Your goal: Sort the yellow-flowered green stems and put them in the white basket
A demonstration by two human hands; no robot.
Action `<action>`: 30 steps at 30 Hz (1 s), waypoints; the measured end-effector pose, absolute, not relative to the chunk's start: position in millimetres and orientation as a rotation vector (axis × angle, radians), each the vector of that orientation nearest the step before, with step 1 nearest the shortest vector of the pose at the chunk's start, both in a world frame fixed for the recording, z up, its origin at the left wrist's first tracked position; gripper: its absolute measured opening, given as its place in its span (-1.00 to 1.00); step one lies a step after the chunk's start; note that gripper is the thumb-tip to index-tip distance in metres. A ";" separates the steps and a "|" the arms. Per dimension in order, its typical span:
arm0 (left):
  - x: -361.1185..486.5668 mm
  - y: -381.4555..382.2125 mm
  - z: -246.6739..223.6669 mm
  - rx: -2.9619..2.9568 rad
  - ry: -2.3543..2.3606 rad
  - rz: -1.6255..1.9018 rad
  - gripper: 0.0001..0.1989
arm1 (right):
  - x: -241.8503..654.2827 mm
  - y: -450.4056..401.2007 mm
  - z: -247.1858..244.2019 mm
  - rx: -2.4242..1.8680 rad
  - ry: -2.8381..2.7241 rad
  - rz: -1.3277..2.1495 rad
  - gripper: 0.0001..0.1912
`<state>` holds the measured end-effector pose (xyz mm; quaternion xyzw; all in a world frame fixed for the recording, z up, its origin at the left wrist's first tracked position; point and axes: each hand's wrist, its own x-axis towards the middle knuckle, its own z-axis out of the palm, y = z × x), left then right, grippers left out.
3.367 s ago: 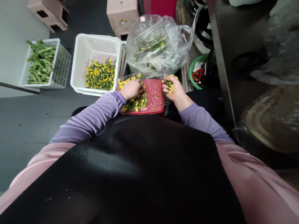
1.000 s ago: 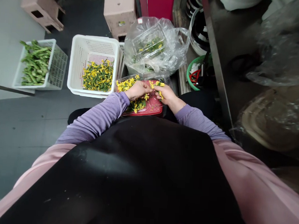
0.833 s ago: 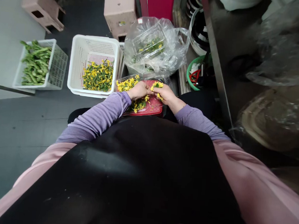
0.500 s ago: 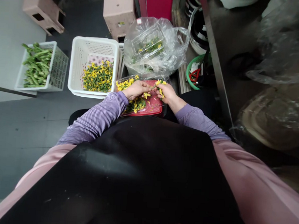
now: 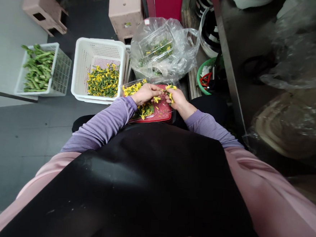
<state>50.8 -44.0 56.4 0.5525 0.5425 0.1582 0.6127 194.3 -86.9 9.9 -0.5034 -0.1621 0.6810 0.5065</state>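
My left hand (image 5: 146, 94) is closed in a pinch above a red tray (image 5: 162, 113), with a small yellow flower (image 5: 156, 99) at its fingertips. Opposite it, my right hand (image 5: 177, 99) is wrapped round green stems with yellow flowers (image 5: 171, 87). The fingertips of both hands are close together. Under and beside my left hand, a clear plastic container holds more yellow flowers (image 5: 133, 88). A loose pile of flowering greens (image 5: 146, 111) lies on the near left part of the tray, partly covered by my left hand. Small yellow petals are scattered on the red surface.
To the left stands a white basket (image 5: 78, 69) with cut flowering greens inside. Farther left, another white basket (image 5: 61, 72) holds thick green stalks. A clear plastic bag (image 5: 141, 41) with boxed greens is beyond the tray. A green basket (image 5: 200, 76) sits at right, beside a metal table edge (image 5: 229, 62).
The fingers of my left hand have shifted slightly, and the stem visible between the two hands earlier no longer shows clearly. My right hand stays almost in place with its flowers.
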 end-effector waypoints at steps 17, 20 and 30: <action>56.8 -48.7 36.0 1.120 1.167 0.575 -0.80 | 192.2 -94.2 7.8 -1.221 -0.518 1.783 -0.85; 53.4 -47.4 37.0 1.205 1.212 0.545 -0.84 | 197.2 -93.1 5.8 -1.245 -0.633 1.702 -0.84; 45.1 -31.4 59.7 1.668 1.283 0.490 -0.87 | 209.9 -83.8 -3.7 -1.433 -1.029 1.242 -0.90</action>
